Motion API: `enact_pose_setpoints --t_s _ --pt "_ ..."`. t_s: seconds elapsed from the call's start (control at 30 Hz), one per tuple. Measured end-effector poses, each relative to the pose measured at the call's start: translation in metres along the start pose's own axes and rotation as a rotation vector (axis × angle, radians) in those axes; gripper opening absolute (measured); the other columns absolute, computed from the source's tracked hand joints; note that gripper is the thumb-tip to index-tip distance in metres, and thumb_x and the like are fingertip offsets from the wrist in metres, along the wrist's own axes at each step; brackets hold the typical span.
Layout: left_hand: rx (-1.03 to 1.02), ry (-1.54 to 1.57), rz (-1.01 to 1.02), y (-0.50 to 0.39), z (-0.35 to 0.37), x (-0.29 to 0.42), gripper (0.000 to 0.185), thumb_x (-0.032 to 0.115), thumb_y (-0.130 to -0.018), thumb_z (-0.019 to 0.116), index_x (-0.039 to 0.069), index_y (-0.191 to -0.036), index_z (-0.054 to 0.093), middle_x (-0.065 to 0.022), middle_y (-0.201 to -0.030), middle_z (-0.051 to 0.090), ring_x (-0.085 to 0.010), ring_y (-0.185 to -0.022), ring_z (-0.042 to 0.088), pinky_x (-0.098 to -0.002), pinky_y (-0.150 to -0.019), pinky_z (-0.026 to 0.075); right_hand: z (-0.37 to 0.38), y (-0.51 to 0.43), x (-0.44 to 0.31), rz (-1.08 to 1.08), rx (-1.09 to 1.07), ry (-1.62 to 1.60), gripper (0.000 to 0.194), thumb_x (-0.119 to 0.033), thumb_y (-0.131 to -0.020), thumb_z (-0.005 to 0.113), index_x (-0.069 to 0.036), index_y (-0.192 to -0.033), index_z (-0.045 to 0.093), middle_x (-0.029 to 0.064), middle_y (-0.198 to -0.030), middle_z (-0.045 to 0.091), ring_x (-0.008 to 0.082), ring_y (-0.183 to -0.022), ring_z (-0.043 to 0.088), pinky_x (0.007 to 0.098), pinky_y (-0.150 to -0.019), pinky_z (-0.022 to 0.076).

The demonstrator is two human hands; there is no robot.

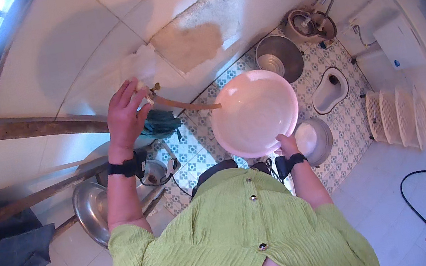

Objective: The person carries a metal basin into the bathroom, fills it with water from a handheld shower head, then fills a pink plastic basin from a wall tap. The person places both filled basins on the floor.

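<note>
A pink plastic basin (pixel 256 113) is held by its near rim in my right hand (pixel 287 145), its inside facing up. Raised at the wall, my left hand (pixel 124 109) has its fingers spread beside a brass tap (pixel 155 87); whether the fingertips touch the tap or a small pale thing by them cannot be told. From the tap a reddish-brown hose (pixel 187 105) runs down, and its end lies over the basin's left rim. Any water in the basin is hard to make out. Just below the tap hangs a bundle of teal strips (pixel 161 123).
A deep metal pot (pixel 287 57) and a second round metal pot (pixel 320 140) stand on the patterned floor near a squat toilet (pixel 329 90). Wooden rails (pixel 26 129), a steel basin (pixel 92 208) and a dark cloth (pixel 19 250) are at left. A plastic rack (pixel 398 116) stands right.
</note>
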State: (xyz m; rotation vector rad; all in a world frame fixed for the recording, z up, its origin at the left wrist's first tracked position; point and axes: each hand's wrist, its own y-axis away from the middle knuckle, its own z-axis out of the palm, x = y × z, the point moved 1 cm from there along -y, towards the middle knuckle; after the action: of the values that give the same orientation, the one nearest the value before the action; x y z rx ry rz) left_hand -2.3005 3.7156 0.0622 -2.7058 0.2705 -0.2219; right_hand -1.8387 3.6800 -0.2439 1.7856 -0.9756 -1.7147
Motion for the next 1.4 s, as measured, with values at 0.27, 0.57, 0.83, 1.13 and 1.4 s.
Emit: enact_pose_setpoints --t_s 0.27,0.57,0.83,1.13,1.4 --pt "0.132 -0.065 -0.1 -0.027 0.012 0.021 0.021 0.022 -0.069 0.076 0.01 -0.079 0.063 -0.0068 -0.082 0.061 -0.0276 -0.077 0.059 -0.0376 -0.067 0.047 0.024 0.012 -0.014 -0.011 -0.054 0.01 0.042 -0.015 -0.077 0.061 0.003 -0.113 0.052 0.0146 -0.092 0.062 0.0268 -0.077 0.066 0.0369 -0.06 0.0567" --pt "0.139 -0.25 -0.157 -0.042 0.016 0.029 0.026 0.03 -0.069 0.075 0.01 -0.065 0.058 -0.0067 -0.068 0.055 -0.0286 -0.063 0.056 -0.0392 -0.058 0.044 0.031 0.023 -0.023 -0.032 -0.097 -0.096 0.04 -0.012 -0.073 0.06 0.008 -0.108 0.057 0.0158 -0.091 0.064 0.0263 -0.074 0.064 0.0362 -0.061 0.0534" --pt "0.115 -0.334 -0.253 -0.047 0.026 0.026 0.029 0.034 -0.074 0.072 0.009 -0.066 0.058 -0.0073 -0.069 0.059 -0.0293 -0.063 0.06 -0.0392 -0.055 0.048 0.024 0.026 -0.013 0.019 -0.069 -0.148 0.037 -0.013 -0.074 0.061 0.006 -0.105 0.056 0.0145 -0.085 0.061 0.0254 -0.072 0.063 0.0364 -0.058 0.054" --pt "0.145 -0.331 -0.248 -0.049 0.029 0.025 0.028 0.032 -0.074 0.071 0.009 -0.065 0.058 -0.0083 -0.068 0.058 -0.0297 -0.063 0.059 -0.0404 -0.055 0.047 0.017 0.029 -0.008 0.07 -0.047 -0.287 0.035 -0.01 -0.073 0.06 0.008 -0.103 0.056 0.0155 -0.084 0.06 0.0247 -0.068 0.062 0.0358 -0.056 0.0519" --pt "0.099 -0.37 -0.274 -0.05 0.026 0.028 0.028 0.034 -0.076 0.069 0.009 -0.068 0.06 -0.0083 -0.071 0.058 -0.0291 -0.066 0.06 -0.0408 -0.056 0.048 0.015 0.025 0.003 0.054 -0.06 -0.296 0.03 -0.012 -0.074 0.06 0.007 -0.097 0.057 0.0119 -0.077 0.058 0.022 -0.06 0.057 0.0359 -0.051 0.0499"
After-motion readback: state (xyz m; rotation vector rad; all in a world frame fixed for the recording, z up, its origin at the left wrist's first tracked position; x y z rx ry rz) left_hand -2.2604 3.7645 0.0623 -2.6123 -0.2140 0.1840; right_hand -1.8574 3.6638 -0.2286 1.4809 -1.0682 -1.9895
